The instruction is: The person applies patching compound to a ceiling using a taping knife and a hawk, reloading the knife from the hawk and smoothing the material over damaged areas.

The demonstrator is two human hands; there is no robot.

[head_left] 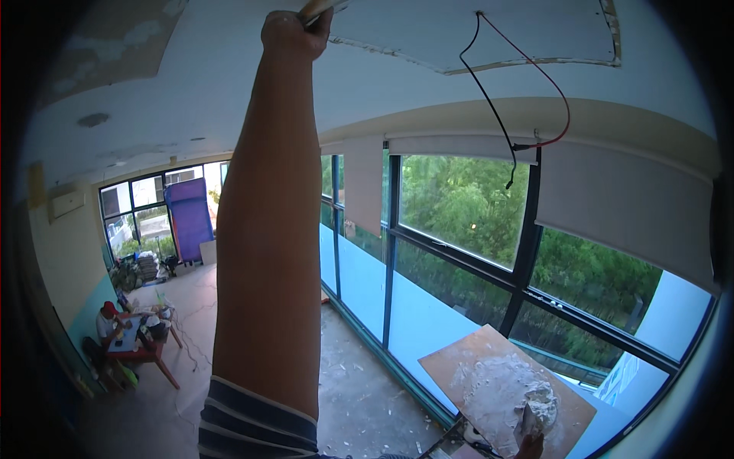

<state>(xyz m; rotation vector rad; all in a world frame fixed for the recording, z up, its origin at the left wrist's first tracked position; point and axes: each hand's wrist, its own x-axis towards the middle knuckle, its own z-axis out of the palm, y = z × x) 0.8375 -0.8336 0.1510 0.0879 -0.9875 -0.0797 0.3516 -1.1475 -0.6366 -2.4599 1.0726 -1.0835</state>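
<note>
My left arm, in a dark sleeve with pale stripes, stretches straight up toward the ceiling. At its end my left hand is closed around a tan, wood-coloured tool handle; the rest of that tool runs out of the picture. Low on the right, a wooden board carries a smear and a heap of wet white plaster. A grey trowel blade touches the heap. Behind it, at the lower edge, a small part of my right hand shows, closed on the trowel.
A black and a red wire dangle from the ceiling. Large windows with roller blinds line the right side. Debris litters the floor. Far left, a person in a red cap sits at a table; a purple panel leans behind.
</note>
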